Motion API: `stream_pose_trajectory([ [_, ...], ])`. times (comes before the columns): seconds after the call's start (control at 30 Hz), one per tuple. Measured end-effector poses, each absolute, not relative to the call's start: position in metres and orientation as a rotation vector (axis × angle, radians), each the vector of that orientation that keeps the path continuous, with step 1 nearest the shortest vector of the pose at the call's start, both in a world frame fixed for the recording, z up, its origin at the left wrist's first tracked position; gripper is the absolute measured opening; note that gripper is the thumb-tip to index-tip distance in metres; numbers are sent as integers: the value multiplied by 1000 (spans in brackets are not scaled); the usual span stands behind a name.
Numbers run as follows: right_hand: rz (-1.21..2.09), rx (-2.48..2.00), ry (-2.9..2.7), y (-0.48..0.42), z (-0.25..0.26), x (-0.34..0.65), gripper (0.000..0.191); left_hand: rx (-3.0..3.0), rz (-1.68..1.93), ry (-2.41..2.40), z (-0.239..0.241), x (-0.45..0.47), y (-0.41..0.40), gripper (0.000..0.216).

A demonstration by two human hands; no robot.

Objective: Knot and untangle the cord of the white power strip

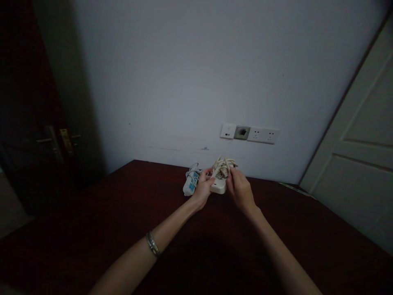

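Observation:
A white power strip (218, 187) is in front of me above the dark red table, with its cream cord (223, 166) bundled in loops on top. My left hand (203, 189) grips the strip's left side, thumb near its front end. On the other side, my right hand (240, 187) has its fingers closed on the bundled cord. Just left of my left hand lies a second power strip (189, 186), white with blue sockets, with a thin grey cord wound around it.
The dark red table (147, 196) reaches back to a pale wall. A row of wall sockets (260, 135) is mounted above its back edge. To the left is a dark door with a handle (66, 141); a pale panelled door (362, 155) stands at right.

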State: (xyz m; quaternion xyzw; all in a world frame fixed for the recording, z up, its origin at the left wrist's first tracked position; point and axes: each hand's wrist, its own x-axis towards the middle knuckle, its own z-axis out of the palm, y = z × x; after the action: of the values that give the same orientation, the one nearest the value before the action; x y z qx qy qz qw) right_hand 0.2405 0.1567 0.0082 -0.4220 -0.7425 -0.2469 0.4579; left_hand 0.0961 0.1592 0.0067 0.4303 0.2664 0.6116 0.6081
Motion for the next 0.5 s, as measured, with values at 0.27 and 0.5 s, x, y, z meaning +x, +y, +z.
stream_pose_trajectory([
  [0.27, -233, -1110, -1660, 154, 3, 232, 45, 782, 1402, 526, -5, 101, 163, 45],
  [0.5, 121, -1008, -1574, 148, 17, 224, 44, 790, 1381, 466, -10, 97, 163, 52],
])
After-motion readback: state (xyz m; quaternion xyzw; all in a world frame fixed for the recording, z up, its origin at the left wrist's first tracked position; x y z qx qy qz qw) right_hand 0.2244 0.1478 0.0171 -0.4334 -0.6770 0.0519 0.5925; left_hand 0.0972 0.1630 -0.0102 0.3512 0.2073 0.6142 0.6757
